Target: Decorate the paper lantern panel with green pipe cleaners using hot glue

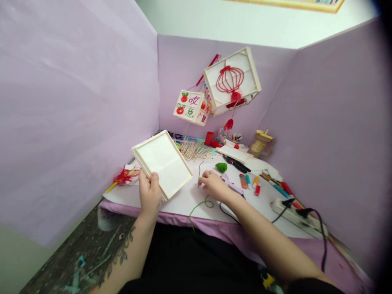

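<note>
My left hand (150,190) grips a stack of flat frames (164,163) by the near left edge, thumb on top. They are pale thin sticks around white sheets, tilted above the table. My right hand (213,184) is low over the table to the right of the frames, fingers curled and pinched at a strand of green yarn (203,203). The strand runs above and below the fingers; its near end loops to the table's front edge. A ball of green yarn (221,167) lies just beyond that hand. Partly under my right wrist is a light purple glue gun (232,184).
Box lanterns (232,79) hang over the back. Behind are loose sticks (194,150), a red roll (209,138) and black-handled pliers (237,163). Lighters (243,181) and small tubes lie right, near a power strip (298,217) with cords. Red tassel threads (126,175) lie left. Purple panels enclose three sides.
</note>
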Demonstrator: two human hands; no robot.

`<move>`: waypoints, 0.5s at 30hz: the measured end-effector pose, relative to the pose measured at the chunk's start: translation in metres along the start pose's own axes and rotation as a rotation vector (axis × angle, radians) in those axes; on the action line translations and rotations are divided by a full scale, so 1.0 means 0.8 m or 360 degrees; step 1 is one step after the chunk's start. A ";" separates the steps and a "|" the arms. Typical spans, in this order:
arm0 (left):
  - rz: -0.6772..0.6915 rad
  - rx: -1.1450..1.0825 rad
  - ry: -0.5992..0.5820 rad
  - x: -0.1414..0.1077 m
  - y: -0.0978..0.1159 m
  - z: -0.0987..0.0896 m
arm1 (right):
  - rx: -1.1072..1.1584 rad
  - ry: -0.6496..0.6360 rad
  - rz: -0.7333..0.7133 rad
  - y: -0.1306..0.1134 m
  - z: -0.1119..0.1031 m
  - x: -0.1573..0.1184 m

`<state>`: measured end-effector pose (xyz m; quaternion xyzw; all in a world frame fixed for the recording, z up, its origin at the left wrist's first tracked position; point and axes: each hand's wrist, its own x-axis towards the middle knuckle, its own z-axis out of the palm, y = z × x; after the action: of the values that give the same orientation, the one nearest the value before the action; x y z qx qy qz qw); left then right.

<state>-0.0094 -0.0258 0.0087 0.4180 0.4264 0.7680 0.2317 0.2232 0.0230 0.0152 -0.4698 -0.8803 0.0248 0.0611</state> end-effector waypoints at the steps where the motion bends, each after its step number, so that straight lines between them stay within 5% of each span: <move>1: -0.0009 -0.0007 -0.0003 0.000 -0.001 -0.001 | -0.0008 -0.0046 -0.0060 -0.002 -0.001 0.009; 10: -0.0038 -0.0043 -0.0048 0.000 0.001 0.001 | 0.0151 -0.0011 -0.0055 -0.003 0.018 0.032; 15: -0.0030 -0.0045 -0.0084 -0.002 0.002 0.002 | 0.0453 0.0359 0.0047 0.020 -0.020 0.025</move>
<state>-0.0073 -0.0274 0.0098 0.4308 0.4132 0.7604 0.2558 0.2272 0.0485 0.0312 -0.4690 -0.8485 0.0970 0.2250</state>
